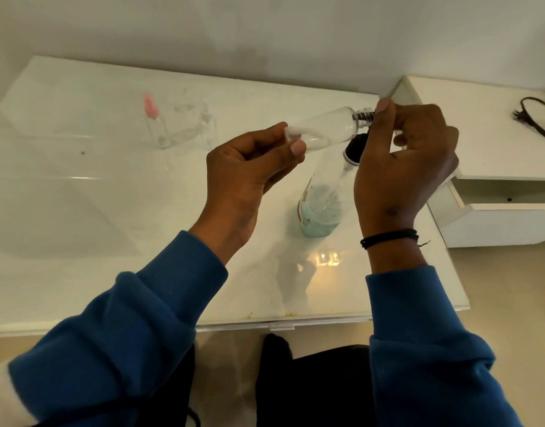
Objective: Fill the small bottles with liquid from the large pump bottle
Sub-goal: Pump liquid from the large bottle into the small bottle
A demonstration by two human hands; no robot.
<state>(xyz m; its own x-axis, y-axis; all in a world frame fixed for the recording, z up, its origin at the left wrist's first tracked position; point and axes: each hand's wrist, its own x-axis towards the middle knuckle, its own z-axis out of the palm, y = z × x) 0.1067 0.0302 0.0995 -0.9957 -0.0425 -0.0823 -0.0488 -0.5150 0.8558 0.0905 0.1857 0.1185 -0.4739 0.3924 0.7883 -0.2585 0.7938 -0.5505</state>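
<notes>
We hold a small clear bottle [323, 129] nearly on its side above the white table [80, 192], its threaded neck pointing right. Our left hand [252, 171] grips the bottle's base end, thumb and fingers curled round it. Our right hand [409, 167] is at the neck, thumb pressed by the threads and fingers curled; it seems to pinch something small and clear there, though we cannot tell what.

Below the held bottle, partly behind our right hand, stands the large pump bottle [322, 198] with a black top and a low layer of pale blue-green liquid at its bottom.

Farther back on the table stand other small clear bottles: one with a pink cap [155, 121] and, just beside it, one with a clear cap [208, 126].

A black cable [534, 118] lies on the white unit [480, 143] to the right. A black band [388, 237] circles our right wrist.
</notes>
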